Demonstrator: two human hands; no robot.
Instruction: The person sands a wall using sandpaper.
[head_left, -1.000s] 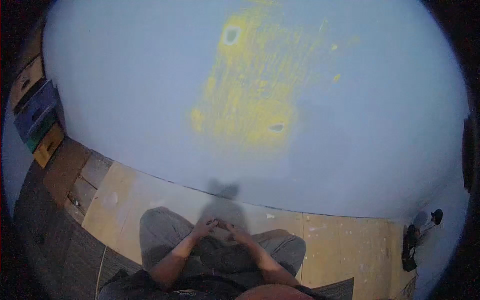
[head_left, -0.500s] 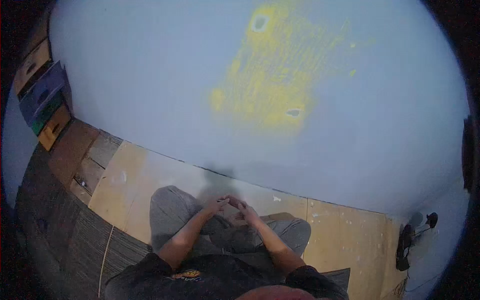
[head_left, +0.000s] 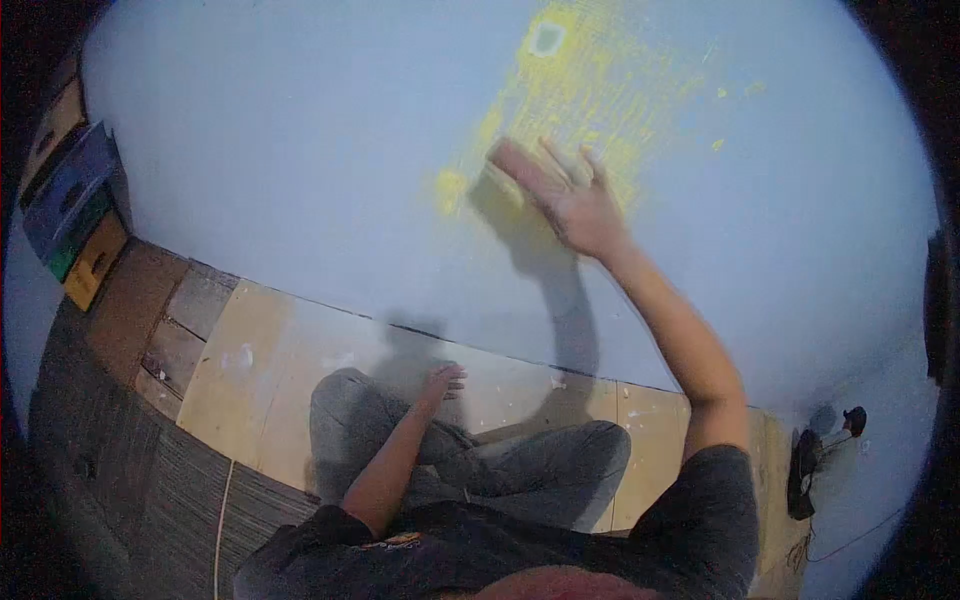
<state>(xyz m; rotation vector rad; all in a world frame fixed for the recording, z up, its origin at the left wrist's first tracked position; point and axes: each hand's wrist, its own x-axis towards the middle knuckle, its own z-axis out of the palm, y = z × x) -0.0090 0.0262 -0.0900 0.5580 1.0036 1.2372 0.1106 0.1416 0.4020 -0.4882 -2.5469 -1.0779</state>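
Observation:
My right hand (head_left: 590,215) is raised to the blue-grey wall (head_left: 280,150), gripping a reddish-brown block (head_left: 522,168) that looks like a sanding block. The block is tilted over the lower part of a worn yellow patch (head_left: 580,95), its thumb side toward the left, and the other fingers fan out beside it. A pale spot with a grey-green centre (head_left: 547,40) shows near the top of the patch. Down by my crossed legs (head_left: 540,470), my left hand (head_left: 447,381) holds nothing, fingers loosely apart.
Light wooden boards (head_left: 275,350) line the wall's foot, beside dark ribbed flooring (head_left: 150,500). Stacked coloured boxes (head_left: 75,205) stand at the left. A black object (head_left: 803,475) with a cable lies at the right. My arm throws a shadow on the wall.
My hands, together over my lap before, are now apart. The right has risen to the yellow patch with the block; the left stays low. The view has shifted slightly.

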